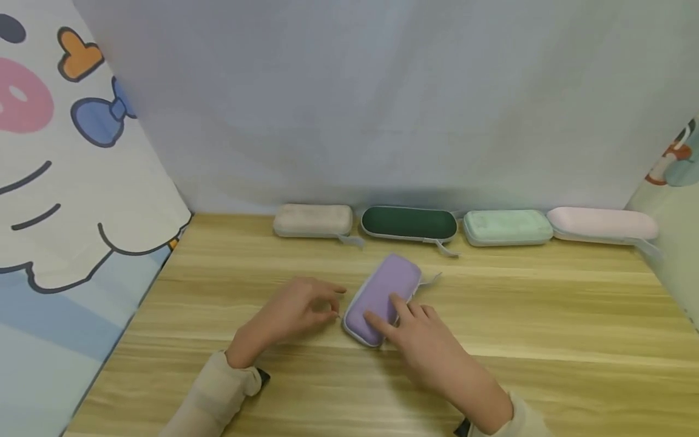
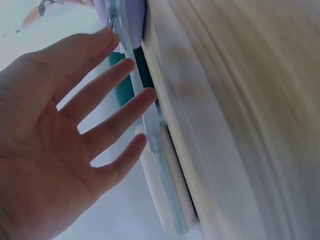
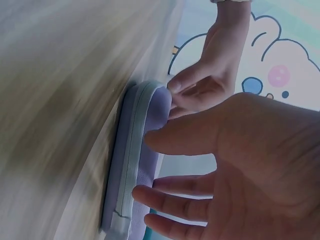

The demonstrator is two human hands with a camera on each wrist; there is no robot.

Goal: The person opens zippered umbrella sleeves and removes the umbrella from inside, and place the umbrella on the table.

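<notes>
A purple zip-up glasses case [image 1: 388, 285] lies slanted on the table, with a pale zipper band along its side and a strap at its far right end. The left hand [image 1: 297, 306] is at the near left corner, where its thumb and index finger pinch the small zipper pull [image 2: 111, 21]. Its other fingers are spread apart in the left wrist view. Over the case's right side is the right hand [image 1: 428, 343], thumb and index finger resting on the lid, fingers fairly straight. The right wrist view shows the zipper band [image 3: 132, 150] along the side facing that hand.
Along the back of the wooden table [image 1: 546, 364] stands a row of similar cases: beige [image 1: 314, 220], dark green [image 1: 409, 223], mint green [image 1: 508, 227] and pale pink [image 1: 601, 224]. Behind them hangs a grey-white curtain [image 1: 355, 103]. A cartoon-printed cloth [image 1: 71, 200] covers the left side.
</notes>
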